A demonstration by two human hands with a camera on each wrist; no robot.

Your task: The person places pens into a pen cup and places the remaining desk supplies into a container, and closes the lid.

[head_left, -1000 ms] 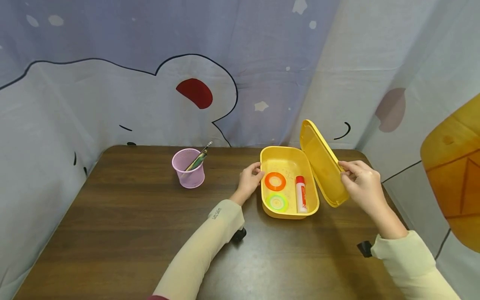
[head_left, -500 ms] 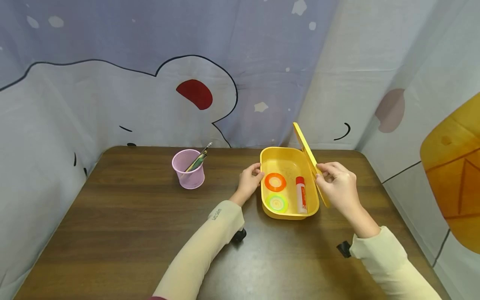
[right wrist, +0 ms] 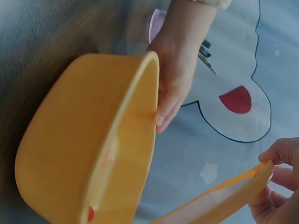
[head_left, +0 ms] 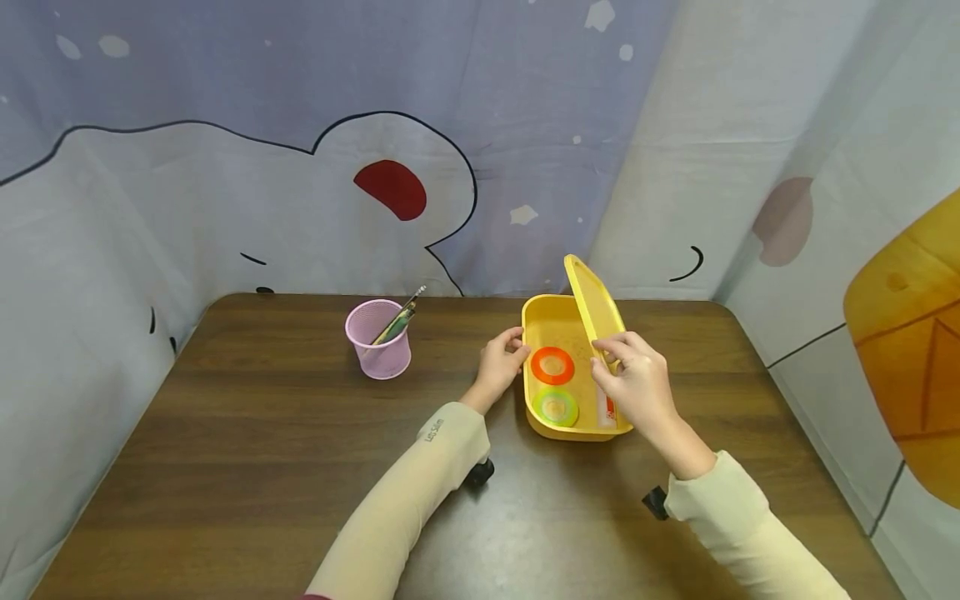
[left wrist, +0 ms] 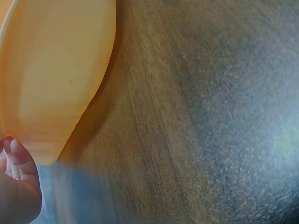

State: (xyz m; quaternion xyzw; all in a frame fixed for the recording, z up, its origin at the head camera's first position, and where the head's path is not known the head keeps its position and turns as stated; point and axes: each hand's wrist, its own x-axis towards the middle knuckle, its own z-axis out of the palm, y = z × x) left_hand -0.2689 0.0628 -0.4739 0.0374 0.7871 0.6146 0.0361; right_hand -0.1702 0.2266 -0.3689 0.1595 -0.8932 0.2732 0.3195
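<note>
A yellow plastic box [head_left: 551, 432] sits on the table with its lid [head_left: 596, 304] raised and slanting over the right half. My left hand [head_left: 498, 367] holds the box's left rim between thumb and fingers, also visible in the right wrist view. The lid's edge is pinched by my right hand [head_left: 637, 379], with fingertips at the near right of the box. Inside lie an orange ring-shaped tape roll [head_left: 552, 366], a green one [head_left: 557, 407] in front of it, and a red-and-white glue stick [head_left: 605, 410], its red cap hidden behind the lid and hand.
Left of the box stands a pink mesh cup [head_left: 384, 362] with several pencils or pens [head_left: 395, 325] leaning in it. The brown wooden table [head_left: 247, 450] ends at a printed curtain [head_left: 300, 217] behind and at the right side.
My right hand has swung the lid leftward, from standing out right of the box to leaning over its right half, covering part of the glue stick. The left hand stays at the rim.
</note>
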